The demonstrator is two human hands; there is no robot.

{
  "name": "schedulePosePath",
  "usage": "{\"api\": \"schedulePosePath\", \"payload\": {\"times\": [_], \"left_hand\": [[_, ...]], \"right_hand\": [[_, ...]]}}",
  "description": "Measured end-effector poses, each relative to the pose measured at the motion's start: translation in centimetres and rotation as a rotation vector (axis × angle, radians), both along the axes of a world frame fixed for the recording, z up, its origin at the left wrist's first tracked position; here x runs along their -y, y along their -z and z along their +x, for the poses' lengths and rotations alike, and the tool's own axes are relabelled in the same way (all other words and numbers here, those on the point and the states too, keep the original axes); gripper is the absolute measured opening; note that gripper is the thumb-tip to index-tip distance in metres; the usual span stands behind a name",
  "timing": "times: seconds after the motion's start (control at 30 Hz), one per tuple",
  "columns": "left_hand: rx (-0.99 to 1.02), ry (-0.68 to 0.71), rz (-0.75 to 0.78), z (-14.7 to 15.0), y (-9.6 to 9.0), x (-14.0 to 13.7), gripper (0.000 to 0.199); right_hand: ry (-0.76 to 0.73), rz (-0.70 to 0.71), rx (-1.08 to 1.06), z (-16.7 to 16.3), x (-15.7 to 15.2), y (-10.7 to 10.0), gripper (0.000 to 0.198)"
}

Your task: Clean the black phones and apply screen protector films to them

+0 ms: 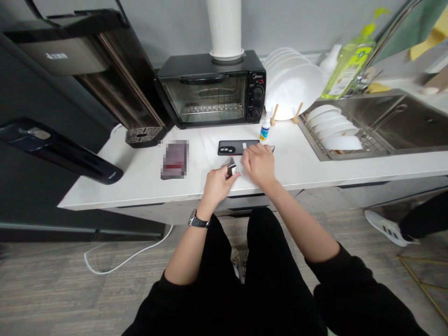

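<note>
My left hand (216, 185) is closed on a small dark item with a white label (231, 170), just above the front part of the counter. Close by on the right, my right hand (261, 164) has its fingers curled together; what they hold, if anything, is hidden. Behind both hands a dark smartphone (236, 148) lies back up, its camera end to the left and a small white patch near its right end. My right hand partly covers the phone's right side. Just behind the phone stands a small spray bottle (265, 130) with a blue label.
On the counter (129, 186), a blurred-out flat item (175, 159) lies left of the phone. A toaster oven (213, 93), racked plates (294, 88) and a drinks machine (115, 79) stand behind. The sink (392, 135) holds bowls (332, 126). Another person's shoe (387, 228) shows at right.
</note>
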State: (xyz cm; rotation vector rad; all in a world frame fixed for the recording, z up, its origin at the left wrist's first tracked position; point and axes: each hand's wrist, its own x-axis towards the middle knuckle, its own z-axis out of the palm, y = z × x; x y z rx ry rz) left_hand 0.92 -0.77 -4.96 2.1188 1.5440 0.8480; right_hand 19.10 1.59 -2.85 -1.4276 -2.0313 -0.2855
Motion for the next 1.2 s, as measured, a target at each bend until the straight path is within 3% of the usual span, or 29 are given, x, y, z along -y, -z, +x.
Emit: {"api": "schedulePosePath", "payload": {"times": [0.13,0.23,0.33,0.43,0.53,0.63,0.77,0.87,1.0,1.13,1.2], "left_hand": [[0.066,0.009,0.006,0.1,-0.1,0.3,0.018],[0.024,0.004,0.024,0.2,-0.2,0.4,0.021],[-0.012,0.011,0.039,0.1,-0.2,0.4,0.019],[-0.124,0.014,0.053,-0.1,-0.2,0.2,0.015],[-0.210,0.009,0.078,-0.1,-0.2,0.1,0.018],[-0.140,-0.002,0.041,0.0,-0.3,0.1,0.015],[-0.003,0.008,0.024,0.1,-0.3,0.3,0.018],[-0.001,0.004,0.029,0.1,-0.3,0.5,0.020],[-0.019,0.007,0.034,0.2,-0.5,0.5,0.017],[-0.153,-0.011,0.047,0.1,-0.7,0.3,0.015],[-0.211,-0.030,0.047,0.0,-0.7,0.2,0.020]], "right_hand": [[0.197,-0.060,-0.157,4.4,-1.7,0.6,0.044],[0.239,-0.007,-0.201,4.3,-1.2,0.8,0.042],[0.142,0.065,-0.165,1.1,0.7,0.4,0.037],[-0.079,0.014,-0.041,-2.8,2.7,-0.2,0.031],[-0.198,0.010,0.077,-4.3,3.4,-0.6,0.029],[-0.138,0.034,0.092,-2.3,2.3,-0.4,0.031],[0.082,0.032,-0.038,3.0,-0.3,0.5,0.036],[0.190,0.024,-0.131,4.9,-0.9,0.8,0.038],[0.163,0.061,-0.135,1.7,0.9,0.5,0.034],[-0.072,0.007,-0.017,-3.6,3.2,-0.1,0.030],[-0.145,-0.003,0.044,-4.6,3.5,-0.1,0.030]]}}
